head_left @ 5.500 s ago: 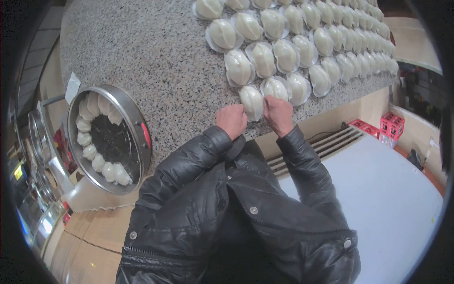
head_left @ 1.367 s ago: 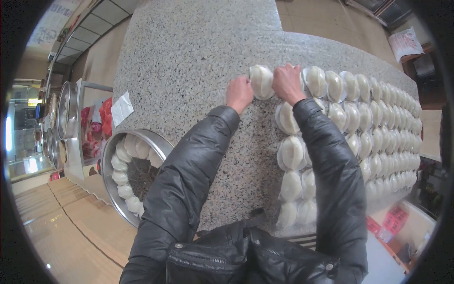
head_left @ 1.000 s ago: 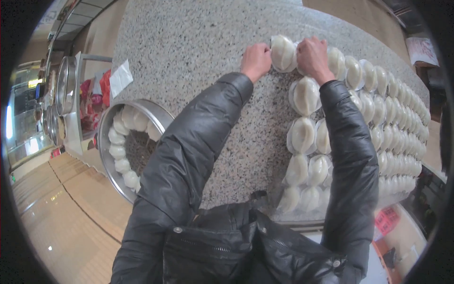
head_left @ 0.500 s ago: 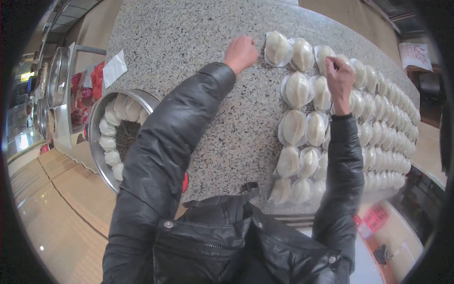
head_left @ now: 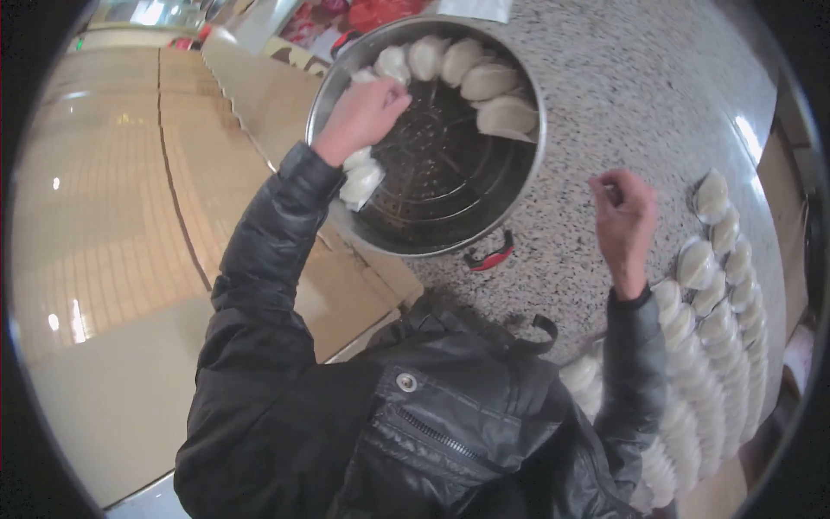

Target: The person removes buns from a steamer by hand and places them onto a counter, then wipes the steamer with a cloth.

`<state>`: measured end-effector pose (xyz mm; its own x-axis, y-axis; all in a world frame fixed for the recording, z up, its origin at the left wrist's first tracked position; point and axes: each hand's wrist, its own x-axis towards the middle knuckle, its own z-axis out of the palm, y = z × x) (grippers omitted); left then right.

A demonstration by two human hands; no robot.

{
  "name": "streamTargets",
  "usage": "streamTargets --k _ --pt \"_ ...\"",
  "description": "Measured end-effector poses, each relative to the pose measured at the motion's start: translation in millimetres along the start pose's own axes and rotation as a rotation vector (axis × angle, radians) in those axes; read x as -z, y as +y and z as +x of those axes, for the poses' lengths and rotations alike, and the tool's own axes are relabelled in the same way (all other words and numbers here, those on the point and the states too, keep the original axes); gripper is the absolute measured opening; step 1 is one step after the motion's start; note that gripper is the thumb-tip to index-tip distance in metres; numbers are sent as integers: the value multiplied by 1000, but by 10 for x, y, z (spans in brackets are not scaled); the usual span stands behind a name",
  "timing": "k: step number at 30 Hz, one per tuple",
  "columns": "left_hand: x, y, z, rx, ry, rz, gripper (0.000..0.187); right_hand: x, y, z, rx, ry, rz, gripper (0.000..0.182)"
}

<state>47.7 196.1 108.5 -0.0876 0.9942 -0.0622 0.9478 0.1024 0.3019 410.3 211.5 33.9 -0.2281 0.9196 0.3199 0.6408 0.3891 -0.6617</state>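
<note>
My left hand (head_left: 365,114) reaches over the left side of a round metal steamer (head_left: 542,143), its fingers curled inward. Anything in its grasp is hidden by the hand and the dumplings close to it. Pale dumplings line the steamer's inner wall, one of them a white dumpling (head_left: 361,183) just below my wrist. Over the speckled countertop (head_left: 571,95), my right hand (head_left: 626,223) hangs with thumb and fingers curled together and nothing visible in them. It is between the steamer and the rows of dumplings (head_left: 716,298) on the right.
A red-and-black handle (head_left: 493,253) sticks out from the steamer's near side. Flat brown cardboard (head_left: 112,259) covers the left. Red packaging (head_left: 380,13) and a white paper (head_left: 475,7) lie beyond the steamer.
My view has swung left, bringing the steamer to the centre. My left hand has gone from the countertop to the steamer. My right hand has left the dumpling rows.
</note>
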Motion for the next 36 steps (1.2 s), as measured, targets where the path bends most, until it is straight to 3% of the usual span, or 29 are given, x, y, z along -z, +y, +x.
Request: streamTargets --k 2,6,9,10,12,15,20,24,32,36 --pt "-58 -375 -426 213 -180 24 23 -330 -362 42 20 -147 11 14" --pt "-437 -383 -786 324 -416 -158 29 -1000 -695 299 170 -368 -137 8" --pt "-1019 -166 -711 340 -399 -447 27 -1446 -699 509 363 -340 -365 9" --pt "-1206 -41 -679 338 -320 -504 24 -1478 -716 573 306 -357 -369 4" --pt "-1484 170 -492 321 -186 -583 20 -1500 -728 784 226 -359 -381 16" --pt "-1717 320 -258 -45 127 -311 14 -1270 -683 902 58 -274 -297 21" --pt "-1915 400 75 -413 222 95 10 -854 -694 840 8 -124 -214 15" --pt "-2018 412 147 -534 414 172 13 -734 -652 737 -8 -127 -213 14" --pt "-1820 55 -217 -626 110 313 23 -970 -751 695 26 -213 -130 12" --pt "-1794 -413 -495 -650 195 301 15 -1245 -800 625 38 -406 -162 17"
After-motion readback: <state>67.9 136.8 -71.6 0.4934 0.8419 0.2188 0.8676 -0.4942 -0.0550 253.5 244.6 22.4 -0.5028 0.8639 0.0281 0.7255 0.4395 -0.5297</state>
